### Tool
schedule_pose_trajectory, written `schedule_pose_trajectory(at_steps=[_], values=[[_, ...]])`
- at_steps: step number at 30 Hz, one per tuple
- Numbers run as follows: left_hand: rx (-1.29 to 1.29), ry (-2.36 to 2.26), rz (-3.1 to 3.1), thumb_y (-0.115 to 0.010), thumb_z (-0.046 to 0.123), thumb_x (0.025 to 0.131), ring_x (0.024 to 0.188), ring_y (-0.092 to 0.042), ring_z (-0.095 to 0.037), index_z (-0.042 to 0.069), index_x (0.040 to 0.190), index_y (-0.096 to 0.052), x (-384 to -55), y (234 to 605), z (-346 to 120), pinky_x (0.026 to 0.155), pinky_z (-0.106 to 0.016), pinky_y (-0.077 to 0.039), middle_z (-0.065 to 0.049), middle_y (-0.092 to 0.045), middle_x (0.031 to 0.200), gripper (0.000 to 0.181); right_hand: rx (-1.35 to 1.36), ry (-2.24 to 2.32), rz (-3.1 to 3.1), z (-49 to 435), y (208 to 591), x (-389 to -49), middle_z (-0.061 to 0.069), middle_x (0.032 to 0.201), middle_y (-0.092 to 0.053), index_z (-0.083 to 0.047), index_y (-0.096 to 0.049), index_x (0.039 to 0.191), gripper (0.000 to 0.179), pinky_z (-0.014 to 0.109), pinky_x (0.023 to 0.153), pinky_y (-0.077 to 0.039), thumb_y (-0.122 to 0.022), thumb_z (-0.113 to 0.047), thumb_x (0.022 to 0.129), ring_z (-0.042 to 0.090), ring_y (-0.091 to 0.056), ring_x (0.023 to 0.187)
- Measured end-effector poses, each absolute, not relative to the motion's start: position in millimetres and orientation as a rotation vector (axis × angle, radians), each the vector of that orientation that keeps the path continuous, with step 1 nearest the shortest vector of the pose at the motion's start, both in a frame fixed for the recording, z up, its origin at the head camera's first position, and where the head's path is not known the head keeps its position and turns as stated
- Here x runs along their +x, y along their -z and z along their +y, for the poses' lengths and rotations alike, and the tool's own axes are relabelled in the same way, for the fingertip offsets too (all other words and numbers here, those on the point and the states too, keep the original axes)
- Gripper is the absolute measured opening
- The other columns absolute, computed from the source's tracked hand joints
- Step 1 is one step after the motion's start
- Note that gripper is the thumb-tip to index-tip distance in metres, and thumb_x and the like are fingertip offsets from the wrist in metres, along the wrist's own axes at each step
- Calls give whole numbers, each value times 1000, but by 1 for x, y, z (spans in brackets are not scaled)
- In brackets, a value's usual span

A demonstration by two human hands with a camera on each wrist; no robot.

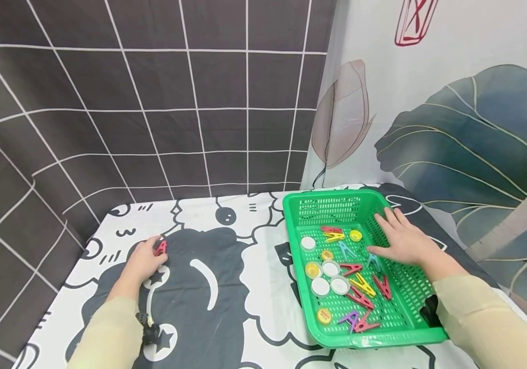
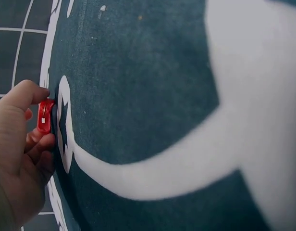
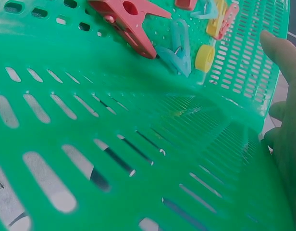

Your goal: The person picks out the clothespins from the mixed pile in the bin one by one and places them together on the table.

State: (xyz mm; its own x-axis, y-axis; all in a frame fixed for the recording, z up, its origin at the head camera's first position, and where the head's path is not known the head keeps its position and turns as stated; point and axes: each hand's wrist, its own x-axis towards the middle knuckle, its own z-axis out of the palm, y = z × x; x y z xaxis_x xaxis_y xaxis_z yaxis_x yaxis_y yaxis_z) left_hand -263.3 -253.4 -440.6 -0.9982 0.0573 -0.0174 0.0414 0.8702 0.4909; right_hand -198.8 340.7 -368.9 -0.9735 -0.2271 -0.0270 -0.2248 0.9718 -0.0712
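Pinched between the thumb and fingers of my left hand (image 1: 142, 262) is a red clothespin (image 1: 161, 248), held close over the dark patterned cloth. The left wrist view shows its red end (image 2: 44, 116) between the fingertips. On the right, my right hand (image 1: 406, 242) lies at the right rim of a green plastic basket (image 1: 295, 256), fingers spread and thumb reaching over the inside. Inside the basket are several clothespins, such as a yellow clothespin (image 1: 362, 285), a purple clothespin (image 1: 350, 320) and a blue clothespin (image 3: 179, 50). White caps (image 1: 320, 287) and yellow caps (image 1: 324, 315) lie among them.
A white cloth (image 1: 263, 287) with black cartoon print covers the table. Behind it hangs a dark curtain (image 1: 217, 128) with white grid lines, and a pale leaf-patterned curtain (image 1: 356, 46) hangs at the right. The basket's slotted wall (image 3: 56, 197) fills much of the right wrist view.
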Motion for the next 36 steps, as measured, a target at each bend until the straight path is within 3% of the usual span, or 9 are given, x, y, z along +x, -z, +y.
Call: schedule_pose_trajectory(at_steps=[6, 12, 17, 23, 28, 36], values=[[63, -774, 3025, -59, 21, 83, 80, -49, -29, -11, 135, -33, -263, 444, -258, 71, -45, -42, -19, -48, 91, 66, -353, 100, 3081, 340, 369, -200, 35, 147, -8, 5, -21, 145, 94, 65, 102, -15, -58, -57, 84, 52, -4, 134], [-47, -827, 3090, -55, 24, 85, 96, -46, -40, -9, 139, -29, -260, 437, -246, 85, -55, -40, -31, -39, 113, 68, -342, 102, 3072, 339, 368, -200, 35, 147, -8, 6, -21, 145, 95, 65, 102, -14, -57, -57, 84, 52, -4, 134], [0, -999, 3141, -55, 25, 89, 103, -48, -40, -4, 141, -29, -266, 417, -213, 90, -53, -40, -26, -39, 118, 65, -322, 110, 3070, 339, 368, -199, 35, 147, -8, 6, -21, 145, 95, 66, 102, -14, -58, -57, 84, 52, -3, 134], [200, -1290, 3087, -60, 23, 87, 94, -56, -33, 3, 139, -38, -271, 402, -164, 81, -46, -45, -19, -47, 112, 60, -329, 123, 3070, 338, 368, -199, 35, 147, -8, 7, -21, 144, 94, 65, 102, -14, -58, -56, 85, 52, -3, 134], [436, -1418, 3051, -64, 18, 83, 82, -54, -25, 2, 135, -44, -270, 396, -128, 70, -39, -45, -15, -53, 102, 57, -322, 122, 3072, 338, 366, -198, 35, 147, -8, 7, -21, 144, 94, 65, 102, -14, -58, -55, 85, 51, -3, 134], [599, -1449, 2949, -64, 21, 85, 82, -55, -20, 7, 133, -48, -255, 384, -82, 71, -37, -46, -8, -54, 99, 52, -311, 128, 3067, 339, 368, -198, 35, 148, -8, 7, -21, 145, 95, 65, 102, -13, -57, -57, 84, 51, -2, 135]])
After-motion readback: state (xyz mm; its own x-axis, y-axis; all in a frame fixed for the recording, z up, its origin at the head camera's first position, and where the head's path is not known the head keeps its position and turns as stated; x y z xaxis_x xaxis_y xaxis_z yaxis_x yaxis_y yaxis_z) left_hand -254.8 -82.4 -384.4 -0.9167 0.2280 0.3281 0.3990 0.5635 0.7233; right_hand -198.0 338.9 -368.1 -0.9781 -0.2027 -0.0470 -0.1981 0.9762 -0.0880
